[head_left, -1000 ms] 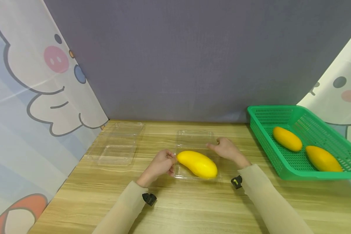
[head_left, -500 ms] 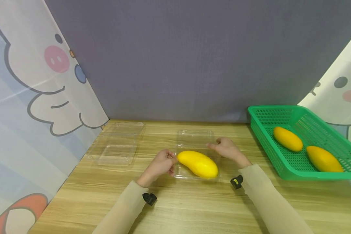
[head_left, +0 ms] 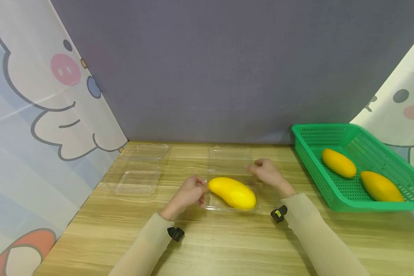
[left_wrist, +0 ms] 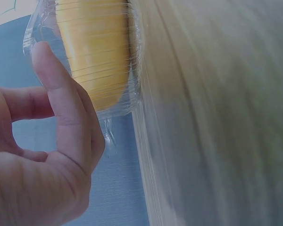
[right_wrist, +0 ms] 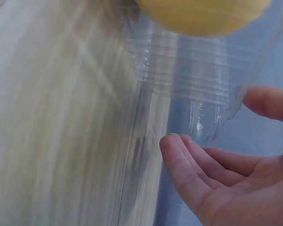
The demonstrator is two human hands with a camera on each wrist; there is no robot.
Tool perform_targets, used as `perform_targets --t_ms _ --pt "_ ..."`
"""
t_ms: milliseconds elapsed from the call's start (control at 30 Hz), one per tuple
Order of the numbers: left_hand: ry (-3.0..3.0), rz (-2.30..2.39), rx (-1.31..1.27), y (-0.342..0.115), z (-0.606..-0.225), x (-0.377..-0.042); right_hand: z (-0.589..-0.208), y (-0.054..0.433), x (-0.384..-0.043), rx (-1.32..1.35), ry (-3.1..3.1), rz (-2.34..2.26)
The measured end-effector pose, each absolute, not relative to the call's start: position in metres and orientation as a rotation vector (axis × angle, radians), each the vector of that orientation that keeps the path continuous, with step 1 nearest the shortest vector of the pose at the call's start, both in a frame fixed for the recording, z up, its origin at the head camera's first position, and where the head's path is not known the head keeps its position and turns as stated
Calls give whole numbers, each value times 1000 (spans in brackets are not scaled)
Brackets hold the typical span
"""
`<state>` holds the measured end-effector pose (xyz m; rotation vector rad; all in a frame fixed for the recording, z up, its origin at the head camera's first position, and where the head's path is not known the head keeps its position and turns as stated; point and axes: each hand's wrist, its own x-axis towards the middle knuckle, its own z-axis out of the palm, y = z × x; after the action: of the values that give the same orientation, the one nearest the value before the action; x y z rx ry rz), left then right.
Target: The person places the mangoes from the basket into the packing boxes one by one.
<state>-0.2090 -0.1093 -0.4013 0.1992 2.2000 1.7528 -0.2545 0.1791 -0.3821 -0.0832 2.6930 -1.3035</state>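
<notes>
A glossy yellow mango (head_left: pixel 232 193) lies in the near half of a clear plastic clamshell container (head_left: pixel 215 208), and the container's lid (head_left: pixel 229 153) is folded back behind it. At the left rim my left hand (head_left: pixel 190 192) pinches the container beside the mango's narrow end. The left wrist view shows a fingertip (left_wrist: pixel 45 59) against the clear wall. My right hand (head_left: pixel 269 174) is at the right side, near the hinge between base and lid. From the right wrist, its thumb (right_wrist: pixel 264 101) touches the plastic edge while the other fingers stretch out below, apart from the thumb.
Another open clear container (head_left: pixel 138 178) sits on the wooden table (head_left: pixel 207 245) to the left. On the right stands a green perforated basket (head_left: pixel 314 180) with two mangoes (head_left: pixel 339 163) inside. A grey panel (head_left: pixel 207 76) rises along the table's back edge.
The lid's far edge has shifted back, away from me. My right hand has moved slightly back and right, its thumb drawing away from the lid. The left hand and mango stay nearly still.
</notes>
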Motion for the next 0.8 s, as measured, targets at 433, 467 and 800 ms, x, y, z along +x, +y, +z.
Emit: perform_targets --t_ms 433,467,800 --pt "2192 1754 204 -109 -402 -209 -377 177 -260 54 2548 -1627" --pt "2189 1755 204 -109 -402 -209 -376 177 -260 59 2549 -1639" --pt "2198 1754 192 -109 -402 -209 -372 178 -260 80 2489 -1754"
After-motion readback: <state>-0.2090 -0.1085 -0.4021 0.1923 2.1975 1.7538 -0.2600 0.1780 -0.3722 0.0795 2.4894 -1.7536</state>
